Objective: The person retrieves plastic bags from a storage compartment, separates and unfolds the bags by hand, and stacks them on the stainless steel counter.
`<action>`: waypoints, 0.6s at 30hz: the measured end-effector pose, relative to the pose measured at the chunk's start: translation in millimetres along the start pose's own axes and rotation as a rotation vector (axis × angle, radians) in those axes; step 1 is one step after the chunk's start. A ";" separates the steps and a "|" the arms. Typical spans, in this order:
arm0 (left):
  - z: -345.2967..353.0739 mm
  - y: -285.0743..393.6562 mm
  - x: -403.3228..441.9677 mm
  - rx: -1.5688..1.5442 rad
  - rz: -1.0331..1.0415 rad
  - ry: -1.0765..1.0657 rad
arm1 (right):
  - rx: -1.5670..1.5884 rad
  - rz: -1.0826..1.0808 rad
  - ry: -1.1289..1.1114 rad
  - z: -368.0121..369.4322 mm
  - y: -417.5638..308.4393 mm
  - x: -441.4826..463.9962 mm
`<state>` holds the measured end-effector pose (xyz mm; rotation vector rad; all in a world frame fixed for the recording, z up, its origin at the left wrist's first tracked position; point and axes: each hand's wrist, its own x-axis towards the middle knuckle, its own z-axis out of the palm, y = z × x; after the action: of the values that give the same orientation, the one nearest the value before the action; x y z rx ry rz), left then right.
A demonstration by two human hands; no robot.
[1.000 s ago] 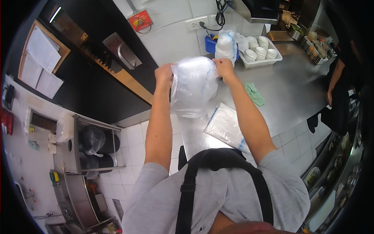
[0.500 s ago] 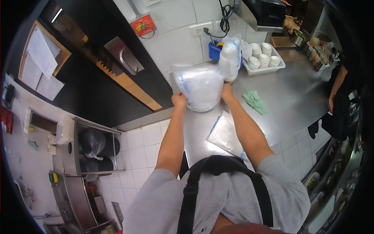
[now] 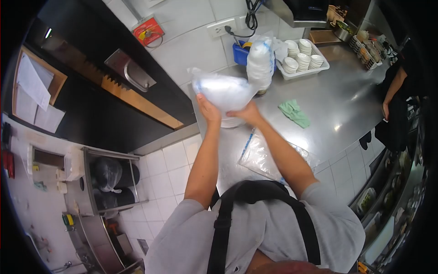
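Both hands hold a bulging clear plastic bag (image 3: 223, 91) with whitish contents I cannot make out, over the near left end of the steel counter. My left hand (image 3: 208, 108) grips its left side, thumb up along the plastic. Low on the bag's right front, my right hand (image 3: 245, 113) presses with its fingers bent round. Just beyond my right hand, a tall bagged stack of white containers (image 3: 261, 66) stands upright. A flat clear plastic packet (image 3: 269, 157) with a blue edge lies beneath my right forearm. Right of that arm lies a crumpled green cloth (image 3: 294, 113).
On the steel counter (image 3: 337, 102), a white basket (image 3: 305, 71) holds stacked small white bowls beside a blue container (image 3: 240, 54). A dark door (image 3: 100, 91) borders the left. Another person's arm (image 3: 396, 91) hangs at the counter's right end.
The bag has tilted and its top has shifted left. My hands have moved from its lower sides to a closer hold, the right one sliding round to the front.
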<state>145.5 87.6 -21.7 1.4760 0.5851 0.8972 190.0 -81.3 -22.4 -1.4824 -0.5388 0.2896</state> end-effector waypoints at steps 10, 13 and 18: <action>-89.8 -13.5 -1.4 -0.660 -0.154 -0.454 | -0.337 -0.084 0.139 14.1 7.8 -103.1; -86.0 15.0 -26.3 -0.366 0.063 -0.519 | -0.181 -0.187 0.221 -23.2 -45.6 -51.4; -44.3 6.2 -35.1 0.050 -0.033 -0.422 | 0.031 -0.072 0.059 -8.4 -67.8 47.7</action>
<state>88.7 84.7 -24.5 1.6361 0.3185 0.5245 225.4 -70.3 52.3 -1.4345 -0.5364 0.1962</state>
